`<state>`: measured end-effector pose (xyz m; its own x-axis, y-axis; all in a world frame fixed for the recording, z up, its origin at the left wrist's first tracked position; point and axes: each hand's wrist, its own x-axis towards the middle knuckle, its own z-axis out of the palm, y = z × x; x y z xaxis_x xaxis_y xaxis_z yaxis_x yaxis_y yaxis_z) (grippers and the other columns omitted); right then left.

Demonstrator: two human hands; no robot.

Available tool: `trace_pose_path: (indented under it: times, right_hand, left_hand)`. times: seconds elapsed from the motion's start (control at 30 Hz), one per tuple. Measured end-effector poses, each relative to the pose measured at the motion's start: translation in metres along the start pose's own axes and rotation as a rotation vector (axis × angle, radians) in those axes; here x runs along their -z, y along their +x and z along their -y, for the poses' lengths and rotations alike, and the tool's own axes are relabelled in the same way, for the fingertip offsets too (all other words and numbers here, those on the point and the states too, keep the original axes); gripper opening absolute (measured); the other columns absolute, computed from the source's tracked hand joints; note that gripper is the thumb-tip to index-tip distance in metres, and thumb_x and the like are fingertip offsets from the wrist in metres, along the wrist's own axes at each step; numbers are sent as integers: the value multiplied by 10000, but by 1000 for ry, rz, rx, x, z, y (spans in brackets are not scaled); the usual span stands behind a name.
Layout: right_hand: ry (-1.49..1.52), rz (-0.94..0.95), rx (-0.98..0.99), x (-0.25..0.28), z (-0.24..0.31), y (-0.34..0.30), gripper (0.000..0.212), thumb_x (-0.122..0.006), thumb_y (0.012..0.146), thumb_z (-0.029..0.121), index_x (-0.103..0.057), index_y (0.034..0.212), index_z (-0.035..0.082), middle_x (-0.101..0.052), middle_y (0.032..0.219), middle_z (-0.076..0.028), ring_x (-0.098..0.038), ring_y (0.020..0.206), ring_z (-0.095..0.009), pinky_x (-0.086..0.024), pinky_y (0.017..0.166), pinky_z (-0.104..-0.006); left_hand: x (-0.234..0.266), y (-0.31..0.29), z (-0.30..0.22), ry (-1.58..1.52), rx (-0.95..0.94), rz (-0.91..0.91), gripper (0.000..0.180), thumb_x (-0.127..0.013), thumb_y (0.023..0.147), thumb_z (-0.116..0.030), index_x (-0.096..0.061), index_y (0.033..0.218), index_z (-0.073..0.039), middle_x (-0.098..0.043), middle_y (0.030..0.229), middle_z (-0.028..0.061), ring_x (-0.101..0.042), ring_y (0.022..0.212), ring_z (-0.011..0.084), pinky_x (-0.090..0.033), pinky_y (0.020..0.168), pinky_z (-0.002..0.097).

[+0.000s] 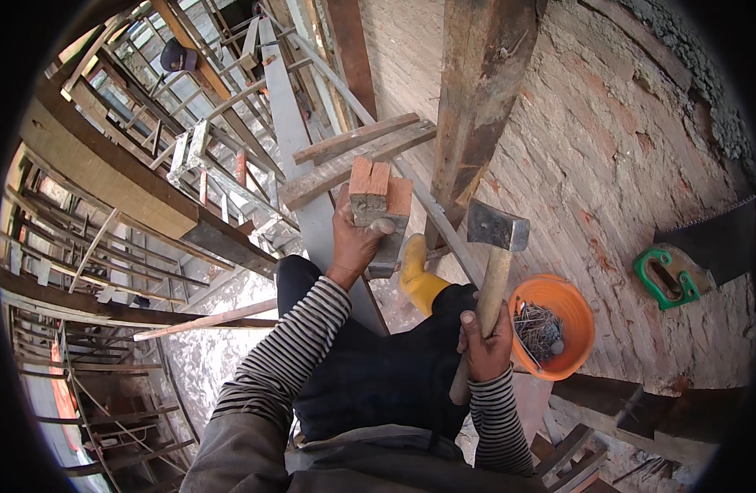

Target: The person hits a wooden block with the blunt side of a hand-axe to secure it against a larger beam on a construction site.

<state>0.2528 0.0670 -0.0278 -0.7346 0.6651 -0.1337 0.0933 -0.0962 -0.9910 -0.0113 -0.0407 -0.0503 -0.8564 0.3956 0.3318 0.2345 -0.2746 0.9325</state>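
My left hand [357,234] is wrapped round short reddish wooden blocks [368,197] with rough grey sides, held up before my knees. A groove runs along the top of the front block. My right hand [486,341] grips the wooden handle of a hatchet [497,226]. Its dark metal head points up, to the right of the blocks and apart from them. Just right of that hand sits an orange bucket [589,329] with many nails [538,329] inside.
A green-handled handsaw [674,271] rests against the rough brick wall [575,148]. A timber post [481,90] stands ahead. Loose planks [353,160] lie across a long grey board [292,123]. Roof beams and battens [107,164] fill the left, with a dark cap [178,56] hanging there.
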Motion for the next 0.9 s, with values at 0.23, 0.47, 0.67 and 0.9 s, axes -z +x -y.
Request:
trace_pose_path:
  times: [0.23, 0.47, 0.67, 0.9]
  right_hand:
    - [129, 48, 137, -19, 23, -9, 401, -631, 1002, 131, -458, 1316, -49, -598, 838, -64, -554, 620, -96, -474, 570, -251]
    - [-70, 203, 78, -52, 29, 8, 300, -604, 1017, 119, -494, 1237, -53, -616, 782, -72, -584, 639, -112, -488, 588, -283]
    - [-177, 250, 149, -76, 21, 30, 357, -583, 1054, 204, -499, 1254, -80, -626, 751, -101, -621, 607, -165, -484, 556, -323]
    - [-280, 271, 154, -84, 1, 54, 387, -574, 1068, 284, -527, 1204, -75, -608, 704, -108, -629, 597, -166, -469, 540, -321]
  left_hand:
    - [16, -28, 77, 176, 17, -3, 804, -993, 642, -363, -551, 1208, -1, -501, 1154, 98, -553, 1082, 263, -467, 964, 386]
    - [35, -35, 93, 390, 41, -40, 764, -980, 671, -262, -538, 1230, 13, -460, 1176, 140, -517, 1106, 322, -442, 1002, 409]
    - [54, -53, 106, 122, 206, -76, 737, -983, 675, -141, -444, 1161, -19, -560, 1119, 91, -600, 1062, 201, -510, 946, 349]
    - [57, -66, 126, 268, 198, -14, 751, -993, 674, -181, -447, 1168, -31, -591, 1097, 80, -630, 1028, 185, -543, 893, 343]
